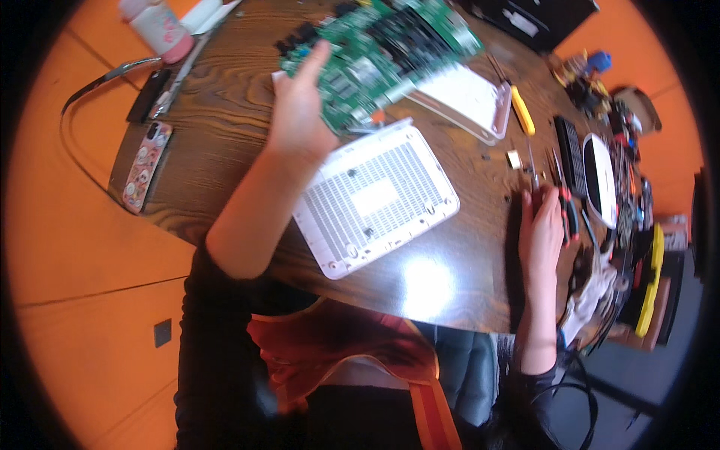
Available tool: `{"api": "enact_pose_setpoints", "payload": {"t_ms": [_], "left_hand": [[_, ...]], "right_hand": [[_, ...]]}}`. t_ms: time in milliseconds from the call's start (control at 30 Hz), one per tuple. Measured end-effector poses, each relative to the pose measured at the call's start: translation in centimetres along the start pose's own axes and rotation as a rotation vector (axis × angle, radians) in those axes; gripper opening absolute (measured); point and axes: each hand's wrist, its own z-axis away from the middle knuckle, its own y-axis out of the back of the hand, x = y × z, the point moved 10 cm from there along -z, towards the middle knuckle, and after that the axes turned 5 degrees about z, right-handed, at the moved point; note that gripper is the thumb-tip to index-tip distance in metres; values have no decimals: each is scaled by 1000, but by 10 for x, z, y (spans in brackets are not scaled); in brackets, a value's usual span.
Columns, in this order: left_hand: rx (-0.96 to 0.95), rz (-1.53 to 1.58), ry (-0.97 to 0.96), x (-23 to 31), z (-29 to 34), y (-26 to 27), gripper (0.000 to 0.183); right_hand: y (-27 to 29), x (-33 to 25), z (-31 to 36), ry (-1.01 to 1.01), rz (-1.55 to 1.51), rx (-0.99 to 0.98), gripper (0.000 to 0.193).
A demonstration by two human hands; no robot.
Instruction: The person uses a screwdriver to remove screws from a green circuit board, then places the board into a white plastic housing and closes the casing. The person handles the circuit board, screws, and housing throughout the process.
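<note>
A green circuit board [375, 67] with black connectors and a dark component block is gripped at its left edge by my left hand [300, 120]. It is held tilted over the far part of the table. Below it a white ventilated plastic cover [367, 202] lies with its inner side up. My right hand [543, 225] rests at the table's right side, fingers bent together. From the fingertips a thin metal-shafted tool [534, 176] points away; its grip is hidden. Red-and-black pliers [568, 217] lie right beside this hand.
Behind the cover lie a white plastic shell [472, 101] and a yellow-handled screwdriver [522, 111]. A white device [598, 180], a black strip [570, 154] and several tools crowd the right edge. At left are a phone [147, 166] and a pink-white bottle [159, 30].
</note>
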Motion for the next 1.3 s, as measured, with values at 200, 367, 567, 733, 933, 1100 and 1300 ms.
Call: {"api": "enact_pose_setpoints", "payload": {"t_ms": [200,367,567,733,933,1100,1300], "left_hand": [[-258,64,103,-4,18,-34,26],[-415,-60,232,-26,26,-47,51],[-434,-192,284,-40,33,-50,83],[-452,-167,268,-39,34,-51,89],[-472,-562,-25,-17,37,-45,90],[-692,-391,-367,52,68,-67,75],[-265,-1338,-638,69,150,-2,33]], "right_hand": [[22,-13,-6,31,338,105,23],[41,-30,-20,-33,-725,19,22],[18,-60,-34,-45,-1466,-172,23],[20,-66,-31,87,-1670,-301,24],[17,-62,-29,56,-1513,-167,27],[74,-27,-20,299,-1279,332,29],[125,-25,14,585,-846,811,27]]}}
